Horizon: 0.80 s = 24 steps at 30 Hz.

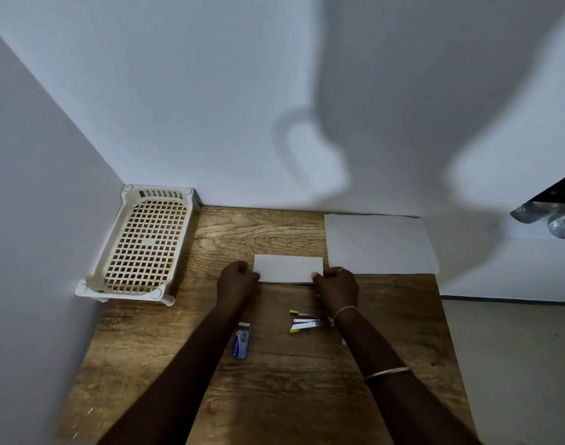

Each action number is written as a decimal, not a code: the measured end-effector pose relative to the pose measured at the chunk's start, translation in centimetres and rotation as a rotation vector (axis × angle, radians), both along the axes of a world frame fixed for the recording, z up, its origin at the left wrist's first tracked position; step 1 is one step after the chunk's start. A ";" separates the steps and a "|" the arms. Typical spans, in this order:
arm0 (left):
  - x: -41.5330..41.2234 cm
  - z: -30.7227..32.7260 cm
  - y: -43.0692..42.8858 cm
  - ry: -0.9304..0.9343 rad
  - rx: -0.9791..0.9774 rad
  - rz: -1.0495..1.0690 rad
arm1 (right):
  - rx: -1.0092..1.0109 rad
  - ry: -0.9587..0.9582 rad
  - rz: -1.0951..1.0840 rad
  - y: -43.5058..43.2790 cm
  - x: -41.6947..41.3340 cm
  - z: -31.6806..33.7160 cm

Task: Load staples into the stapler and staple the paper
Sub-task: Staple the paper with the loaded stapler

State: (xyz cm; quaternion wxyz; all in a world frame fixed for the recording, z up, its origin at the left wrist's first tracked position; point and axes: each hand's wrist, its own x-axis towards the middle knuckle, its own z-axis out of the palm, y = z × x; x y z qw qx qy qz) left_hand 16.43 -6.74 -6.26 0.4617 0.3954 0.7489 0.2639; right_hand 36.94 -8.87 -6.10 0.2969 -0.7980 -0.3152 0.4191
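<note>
A folded white paper (287, 268) lies flat on the wooden table (274, 396), near its middle. My left hand (237, 279) pinches the paper's left edge and my right hand (337, 285) pinches its right edge, both with fingers curled. Just nearer to me than the paper, the small stapler (306, 322) with yellow tips lies swung open beside my right wrist. A blue and white staple box (241, 340) rests by my left forearm, its end open.
A cream plastic basket (143, 242) with a grid floor stands at the table's back left corner against the walls. A larger white sheet (379, 244) lies at the back right. The table's right edge drops to the floor. Plastic bottles (560, 216) show at far right.
</note>
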 end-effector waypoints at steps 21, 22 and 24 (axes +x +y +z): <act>0.6 5.6 -0.2 -0.606 0.126 0.056 | 0.140 0.515 -0.128 0.4 2.5 6.1; 0.6 6.3 -0.1 -0.624 0.145 0.052 | 0.180 0.525 -0.117 0.4 2.6 6.5; 0.7 7.7 0.1 -0.659 0.176 0.061 | 0.271 0.533 -0.095 0.3 2.9 7.2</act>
